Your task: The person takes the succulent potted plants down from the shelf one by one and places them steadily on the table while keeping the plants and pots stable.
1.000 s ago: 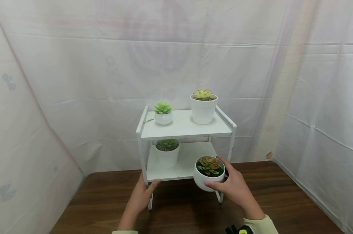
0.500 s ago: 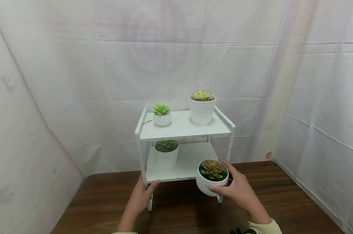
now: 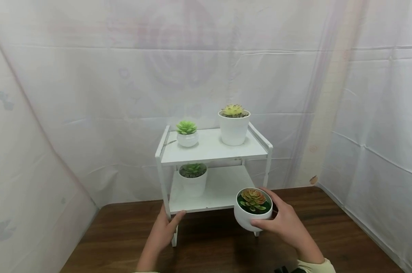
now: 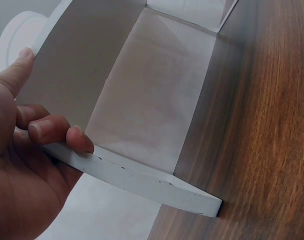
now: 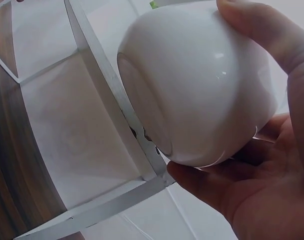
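My right hand point(image 3: 287, 223) grips a round white pot point(image 5: 186, 80) with a reddish-green succulent point(image 3: 252, 200) in it. Thumb and fingers wrap its side, in front of the lower right corner of a white two-tier shelf point(image 3: 224, 185). My left hand point(image 3: 162, 229) holds that shelf at its lower left corner; in the left wrist view its fingers point(image 4: 49, 129) curl round the leg and the thumb lies along the board's edge. On the lower tier stands a white pot with a dark green succulent point(image 3: 193, 178), towards the left.
The top tier carries a small round pot with a bright green succulent point(image 3: 187, 133) at left and a taller white pot with a yellow-green one point(image 3: 234, 125) at right. The shelf stands on a dark wooden table point(image 3: 117, 239), with pale cloth point(image 3: 90, 94) hanging behind and beside.
My right hand has drawn the potted succulent right and slightly nearer, away from the lower tier's front edge. My left hand keeps its hold on the shelf. The view shifts slightly.
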`<control>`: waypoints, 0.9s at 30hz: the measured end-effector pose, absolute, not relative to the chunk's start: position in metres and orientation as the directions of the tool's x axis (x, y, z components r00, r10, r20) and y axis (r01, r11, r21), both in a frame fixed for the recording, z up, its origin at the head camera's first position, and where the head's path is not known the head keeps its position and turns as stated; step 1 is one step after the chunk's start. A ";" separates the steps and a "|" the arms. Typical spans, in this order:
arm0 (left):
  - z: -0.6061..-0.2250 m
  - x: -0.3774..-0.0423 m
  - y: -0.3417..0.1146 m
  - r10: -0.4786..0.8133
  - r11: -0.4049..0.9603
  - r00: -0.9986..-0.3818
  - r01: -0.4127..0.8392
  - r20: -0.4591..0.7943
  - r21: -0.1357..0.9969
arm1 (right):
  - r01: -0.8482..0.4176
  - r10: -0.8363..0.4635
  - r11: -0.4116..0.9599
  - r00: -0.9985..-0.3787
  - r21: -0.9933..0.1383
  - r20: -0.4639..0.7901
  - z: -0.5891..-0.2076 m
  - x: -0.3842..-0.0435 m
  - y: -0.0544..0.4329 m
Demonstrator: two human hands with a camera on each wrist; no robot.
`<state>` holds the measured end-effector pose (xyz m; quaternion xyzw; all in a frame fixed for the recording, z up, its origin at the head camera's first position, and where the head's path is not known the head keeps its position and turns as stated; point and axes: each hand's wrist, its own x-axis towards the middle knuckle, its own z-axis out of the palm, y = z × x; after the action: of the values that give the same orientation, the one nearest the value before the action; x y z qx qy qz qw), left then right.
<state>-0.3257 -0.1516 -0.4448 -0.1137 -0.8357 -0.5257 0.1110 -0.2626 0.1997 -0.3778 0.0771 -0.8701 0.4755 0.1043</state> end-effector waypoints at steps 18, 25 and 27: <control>-0.442 -0.326 -0.150 0.068 0.447 -0.957 0.281 0.281 0.849 | -0.312 -0.103 0.497 -0.948 -0.810 0.302 -0.383 -0.259 0.218; -0.441 -0.325 -0.150 0.042 0.492 -0.970 0.230 0.241 0.839 | -0.353 -0.143 0.461 -0.935 -0.814 0.324 -0.387 -0.259 0.226; -0.441 -0.324 -0.150 0.042 0.483 -0.970 0.228 0.237 0.845 | -0.366 -0.151 0.459 -0.930 -0.810 0.335 -0.388 -0.259 0.228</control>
<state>-0.3243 -0.1498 -0.4411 -0.0789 -0.8562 -0.5022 0.0923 -0.2585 0.2284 -0.3880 0.1525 -0.8472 0.4974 0.1080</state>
